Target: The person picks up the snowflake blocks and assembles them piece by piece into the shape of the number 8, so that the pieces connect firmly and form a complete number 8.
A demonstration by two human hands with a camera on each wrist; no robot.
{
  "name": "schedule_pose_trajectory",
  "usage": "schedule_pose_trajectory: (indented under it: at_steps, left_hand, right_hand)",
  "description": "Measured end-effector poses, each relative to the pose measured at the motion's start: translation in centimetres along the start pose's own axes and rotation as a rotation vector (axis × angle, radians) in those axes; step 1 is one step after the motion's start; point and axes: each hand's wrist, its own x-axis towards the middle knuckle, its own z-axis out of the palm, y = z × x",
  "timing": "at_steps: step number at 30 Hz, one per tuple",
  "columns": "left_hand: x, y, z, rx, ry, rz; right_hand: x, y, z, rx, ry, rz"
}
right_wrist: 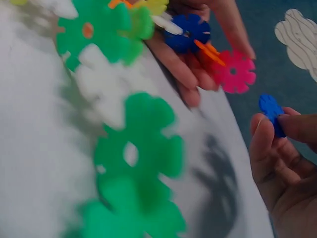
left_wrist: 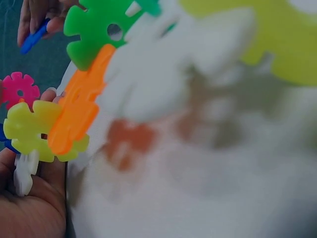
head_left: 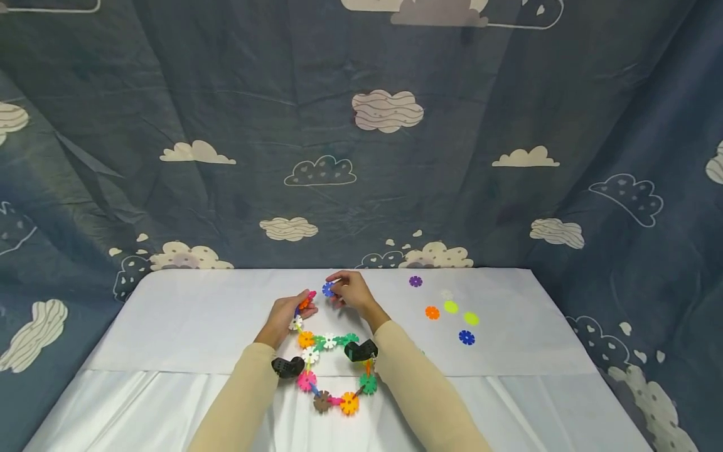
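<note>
My left hand (head_left: pixel 279 321) holds one end of a chain of interlocking snowflake discs. At that end, a pink disc (right_wrist: pixel 237 72), an orange disc (right_wrist: pixel 210 52) and a dark blue disc (right_wrist: pixel 185 33) are joined edge to edge. Between thumb and fingertips my right hand (head_left: pixel 353 292) pinches a single blue disc (right_wrist: pixel 270 114), held apart from the pink one. The rest of the chain curves below in a ring, with a brown disc (head_left: pixel 322 402), a yellow-orange disc (head_left: pixel 349 403) and a green disc (head_left: pixel 368 383) nearest me. My right forearm and its black wrist camera hide part of the ring.
Loose discs lie on the white table (head_left: pixel 186 326) to the right: a purple disc (head_left: pixel 415 281), an orange one (head_left: pixel 432 312), two yellow ones, a white one and a blue disc (head_left: pixel 466 338). Behind the table hangs a dark cloud-print curtain (head_left: pixel 248 113).
</note>
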Motion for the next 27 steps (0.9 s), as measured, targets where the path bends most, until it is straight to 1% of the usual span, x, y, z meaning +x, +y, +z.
schedule_pose_trajectory:
  at_steps: [2, 3, 5, 9, 10, 14, 20, 23, 27]
  left_hand:
    - [0.0, 0.1, 0.0, 0.006, 0.001, 0.006]
    - [0.0, 0.1, 0.0, 0.006, 0.0, 0.011]
    - [0.1, 0.0, 0.0, 0.002, -0.002, 0.016]
    - [0.1, 0.0, -0.1, -0.009, -0.001, 0.013]
    - [0.0, 0.1, -0.1, -0.01, 0.002, 0.008]
    - [0.0, 0.0, -0.1, -0.007, 0.002, 0.009]
    - [0.1, -0.3, -0.1, -0.034, -0.025, 0.04]
    - [0.2, -0.4, -0.1, -0.043, -0.015, 0.042]
    - [0.2, -0.2, -0.2, -0.035, 0.001, 0.023]
  right_hand:
    - [0.1, 0.2, 0.5, 0.031, 0.009, -0.022]
    - [-0.2, -0.1, 0.7, 0.044, 0.012, -0.028]
    - [-0.2, 0.1, 1.0, 0.054, 0.031, -0.042]
    - [-0.1, 0.0, 1.5, 0.03, 0.071, -0.052]
    - [0.2, 0.4, 1.7, 0.02, 0.081, -0.056]
    - [0.3, 0.3, 2.0, 0.0, 0.077, -0.081]
    - [0.4, 0.4, 2.5, -0.025, 0.085, -0.095]
    - [0.4, 0.3, 2.8, -0.019, 0.094, -0.089]
    - [0.5, 0.2, 3.0, 0.001, 0.1, -0.072]
